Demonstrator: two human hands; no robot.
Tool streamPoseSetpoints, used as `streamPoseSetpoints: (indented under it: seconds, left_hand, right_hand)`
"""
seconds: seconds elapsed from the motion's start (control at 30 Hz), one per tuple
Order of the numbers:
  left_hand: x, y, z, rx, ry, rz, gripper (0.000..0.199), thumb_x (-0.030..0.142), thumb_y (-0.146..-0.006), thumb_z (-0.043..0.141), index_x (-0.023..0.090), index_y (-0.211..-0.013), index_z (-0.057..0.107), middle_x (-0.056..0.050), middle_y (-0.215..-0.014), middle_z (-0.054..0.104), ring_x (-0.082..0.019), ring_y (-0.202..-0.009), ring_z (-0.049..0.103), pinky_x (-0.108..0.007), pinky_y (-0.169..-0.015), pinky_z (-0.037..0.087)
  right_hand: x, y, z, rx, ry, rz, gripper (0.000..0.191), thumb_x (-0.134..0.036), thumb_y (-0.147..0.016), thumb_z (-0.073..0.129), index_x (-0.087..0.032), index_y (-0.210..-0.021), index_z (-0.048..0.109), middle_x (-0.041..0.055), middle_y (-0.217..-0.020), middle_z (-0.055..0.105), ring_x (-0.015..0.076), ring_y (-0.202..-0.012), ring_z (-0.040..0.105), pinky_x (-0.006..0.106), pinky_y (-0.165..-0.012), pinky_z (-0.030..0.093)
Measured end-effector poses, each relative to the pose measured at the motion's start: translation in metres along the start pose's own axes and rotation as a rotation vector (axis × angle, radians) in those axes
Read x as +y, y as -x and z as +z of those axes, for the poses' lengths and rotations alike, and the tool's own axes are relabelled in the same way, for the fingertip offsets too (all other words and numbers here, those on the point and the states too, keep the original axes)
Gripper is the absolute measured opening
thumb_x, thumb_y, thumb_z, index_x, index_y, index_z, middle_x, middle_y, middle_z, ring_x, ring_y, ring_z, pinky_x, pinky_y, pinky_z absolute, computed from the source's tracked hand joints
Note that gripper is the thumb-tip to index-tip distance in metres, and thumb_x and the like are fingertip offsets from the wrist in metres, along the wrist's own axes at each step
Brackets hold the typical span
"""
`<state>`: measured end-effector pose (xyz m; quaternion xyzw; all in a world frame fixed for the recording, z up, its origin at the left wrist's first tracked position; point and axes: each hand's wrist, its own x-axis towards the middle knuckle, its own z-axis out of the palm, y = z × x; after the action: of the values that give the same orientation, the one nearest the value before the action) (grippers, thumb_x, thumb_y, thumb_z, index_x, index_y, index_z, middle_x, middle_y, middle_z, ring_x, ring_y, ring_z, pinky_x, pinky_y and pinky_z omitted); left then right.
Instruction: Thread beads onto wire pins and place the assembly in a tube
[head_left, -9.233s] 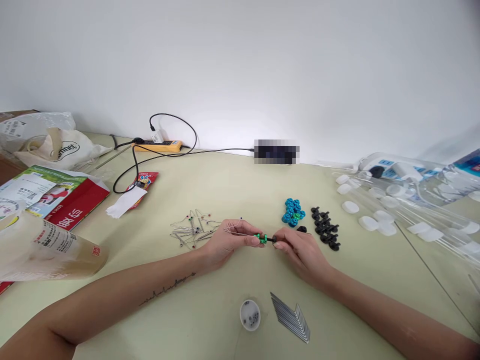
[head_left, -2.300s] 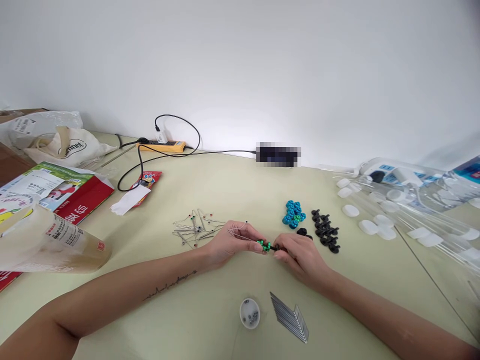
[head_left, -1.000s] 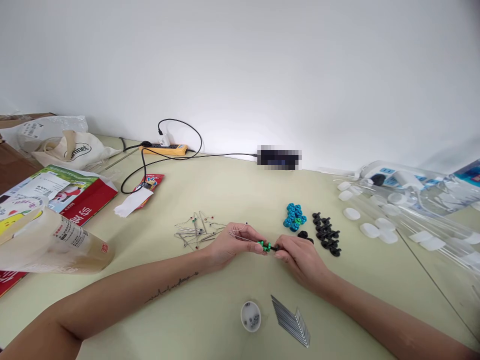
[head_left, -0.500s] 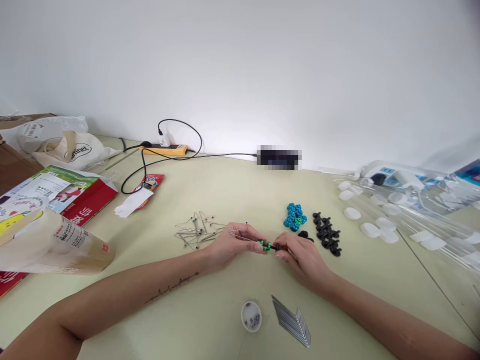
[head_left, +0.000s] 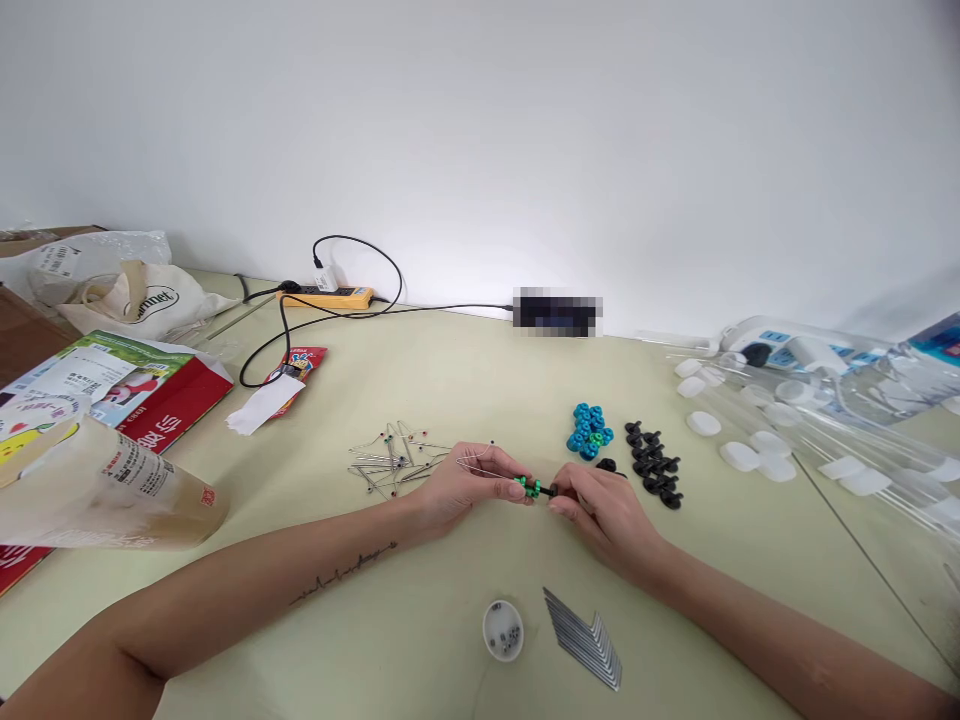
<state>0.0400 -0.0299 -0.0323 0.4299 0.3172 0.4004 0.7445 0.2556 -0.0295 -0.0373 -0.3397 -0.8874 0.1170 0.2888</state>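
My left hand (head_left: 469, 490) is closed on a small shiny green lobed part (head_left: 529, 488), held between thumb and fingers. A thin bent wire (head_left: 474, 462) runs across the back of its fingers. My right hand (head_left: 604, 510) pinches a black piece (head_left: 550, 490) whose dark stem meets the green part. Just beyond my right hand are a cluster of blue lobed parts (head_left: 583, 440), one green one among them, and several black winged pieces (head_left: 655, 468). Left of my left hand lies a loose pile of thin metal pins (head_left: 386, 465) with coloured tips.
Nearer me stand a small white cup (head_left: 486, 640) of tiny metal bits and nested L-shaped metal rods (head_left: 585, 640). A drink cup (head_left: 142, 490) leans at left. Clear tubes with white caps (head_left: 741, 458) fill the right. Behind are a yellow power strip (head_left: 330, 298) and cable.
Both hands stay in nearly the same place. The black piece sits slightly closer into my right fingers, and less of its head shows.
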Motion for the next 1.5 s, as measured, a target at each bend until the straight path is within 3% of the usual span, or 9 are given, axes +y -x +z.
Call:
streamPoseSetpoints:
  seconds: [0.23, 0.33, 0.57, 1.13, 1.4, 1.5]
  left_hand:
    - [-0.0002, 0.0000, -0.0002, 0.029, -0.003, -0.012, 0.021, 0.021, -0.061, 0.079, 0.013, -0.078, 0.070, -0.006, -0.080, 0.071, -0.017, -0.076, 0.065, -0.031, -0.080, 0.047]
    - [0.0004, 0.0000, 0.0002, 0.021, -0.004, 0.000, 0.022, 0.021, -0.060, 0.079, 0.012, -0.078, 0.071, -0.006, -0.078, 0.071, -0.017, -0.075, 0.065, -0.031, -0.079, 0.047]
    - [0.0010, -0.0002, 0.0004, 0.010, -0.005, 0.006, 0.021, 0.020, -0.062, 0.078, 0.012, -0.079, 0.071, -0.006, -0.079, 0.071, -0.016, -0.075, 0.065, -0.030, -0.077, 0.048]
    - [-0.0001, -0.0001, 0.0008, 0.027, -0.019, 0.001, 0.023, 0.023, -0.059, 0.080, 0.013, -0.078, 0.071, -0.007, -0.078, 0.071, -0.018, -0.074, 0.065, -0.032, -0.079, 0.048]
    - [0.0012, 0.0009, 0.0015, 0.006, -0.016, 0.005, 0.023, 0.022, -0.060, 0.079, 0.012, -0.079, 0.071, -0.007, -0.079, 0.070, -0.018, -0.075, 0.065, -0.032, -0.079, 0.048]
    - [0.0014, 0.0014, 0.0022, 0.025, -0.002, 0.014, 0.024, 0.022, -0.060, 0.080, 0.012, -0.079, 0.070, -0.007, -0.080, 0.070, -0.018, -0.075, 0.065, -0.035, -0.081, 0.049]
  right_hand:
    - [0.0020, 0.0006, 0.0036, 0.029, -0.036, -0.025, 0.005, -0.025, -0.092, 0.048, -0.021, -0.095, 0.047, 0.0027, -0.083, 0.060, 0.0115, -0.060, 0.050, 0.023, -0.056, 0.039]
    - [0.0027, 0.0007, 0.0044, 0.056, -0.043, -0.064, 0.007, -0.018, -0.092, 0.047, -0.022, -0.097, 0.047, 0.0029, -0.086, 0.060, 0.0115, -0.064, 0.053, 0.023, -0.057, 0.039]
    - [0.0034, 0.0019, 0.0041, 0.003, -0.047, -0.051, 0.007, -0.026, -0.092, 0.050, -0.021, -0.096, 0.047, 0.0041, -0.083, 0.060, 0.0115, -0.057, 0.047, 0.024, -0.054, 0.038]
    - [0.0027, 0.0016, 0.0043, 0.026, -0.055, -0.043, 0.008, -0.027, -0.092, 0.049, -0.022, -0.098, 0.046, 0.0036, -0.084, 0.061, 0.0113, -0.055, 0.047, 0.025, -0.054, 0.038]
    - [0.0007, 0.0009, -0.0002, -0.027, -0.030, -0.034, 0.021, -0.039, -0.094, 0.041, -0.020, -0.092, 0.049, 0.0017, -0.071, 0.057, 0.0128, -0.058, 0.048, 0.025, -0.055, 0.038]
    - [-0.0009, 0.0007, -0.0006, -0.035, -0.015, 0.003, 0.017, -0.037, -0.093, 0.044, -0.020, -0.095, 0.049, 0.0001, -0.069, 0.054, 0.0125, -0.057, 0.049, 0.025, -0.055, 0.039]
